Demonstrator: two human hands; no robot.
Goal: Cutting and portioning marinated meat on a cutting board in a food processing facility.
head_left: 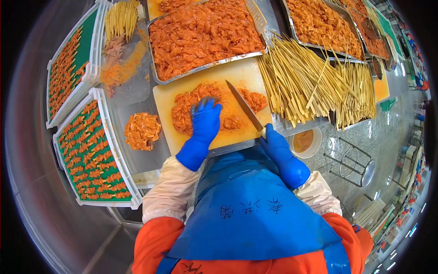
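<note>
My right hand (281,150), in a blue glove, is closed round the pale handle of a long knife (245,105). Its blade lies slantwise over the white cutting board (163,102), pointing away and to the left. On the board is a heap of orange-red marinated meat pieces (182,114), with a smaller clump of meat (253,99) right of the blade. My left hand (206,119), also blue-gloved, is over the heap; its fingertips are smeared by motion, so its grip is unclear. A round mound of meat (142,131) sits left of the board on the metal table.
A large metal tray of meat (205,36) stands just beyond the board. Bundled bamboo skewers (296,82) lie to the right. Two white-rimmed green trays (98,150) with rows of skewered meat are at left. A white bucket (306,142) and a metal stool (353,162) stand at right.
</note>
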